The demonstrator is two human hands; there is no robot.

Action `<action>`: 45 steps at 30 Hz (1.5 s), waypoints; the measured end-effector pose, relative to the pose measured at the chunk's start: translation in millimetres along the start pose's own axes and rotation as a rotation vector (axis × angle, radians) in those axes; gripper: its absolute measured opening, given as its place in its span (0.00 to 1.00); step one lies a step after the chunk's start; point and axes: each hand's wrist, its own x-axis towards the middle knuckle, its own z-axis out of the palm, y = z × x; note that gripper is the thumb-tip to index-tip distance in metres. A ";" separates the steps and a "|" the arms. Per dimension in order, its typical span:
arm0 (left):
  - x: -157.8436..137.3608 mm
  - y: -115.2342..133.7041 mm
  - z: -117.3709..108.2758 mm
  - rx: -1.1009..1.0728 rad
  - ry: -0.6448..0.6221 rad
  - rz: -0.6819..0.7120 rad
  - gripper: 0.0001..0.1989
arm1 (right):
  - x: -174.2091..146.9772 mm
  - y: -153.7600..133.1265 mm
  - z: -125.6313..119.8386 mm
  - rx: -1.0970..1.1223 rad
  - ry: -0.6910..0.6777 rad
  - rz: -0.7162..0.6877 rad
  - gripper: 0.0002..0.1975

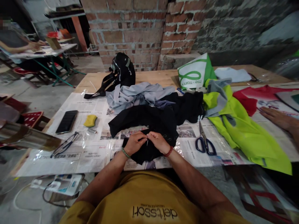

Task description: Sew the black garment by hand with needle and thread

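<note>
Black fabric [149, 116] on newspaper [91, 158], front centre. Left hand [135, 143] and right hand [160, 142] both pinched narrow on it, fingertips meeting; thin bright sliver [147, 142] there, too small to identify.

1. Your wooden table [158, 76] is largely covered with newspaper [86, 166] beneath clear plastic.
2. Along your far edge sit a black bag [127, 70], left of the middle, a green-and-white bag [196, 72] and, towards the far right corner, a white cloth [231, 74].
3. Near your left edge you have a metal flask [28, 137], eyeglasses [66, 144], a dark phone [67, 121] and a yellow sponge [90, 120].
4. Mid-table lies grey cloth [140, 93]; black cloth [149, 115] spreads towards your near edge, scissors [205, 143] to its right.
5. A neon-yellow garment [243, 130] overhangs your near edge; red fabric [247, 99] lies beyond, towards the right end.
</note>
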 end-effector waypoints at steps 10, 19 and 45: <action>3.0 2.7 -1.9 -0.014 0.036 -0.099 0.03 | -2.6 3.0 -1.6 -0.078 -0.025 -0.062 0.18; 1.0 -0.1 1.8 -0.020 0.004 -0.094 0.03 | -4.1 3.0 -6.2 -0.016 -0.065 -0.062 0.15; 2.5 0.1 -8.4 -0.639 -0.047 -0.527 0.10 | -19.5 -1.7 5.9 -0.356 0.263 -0.678 0.07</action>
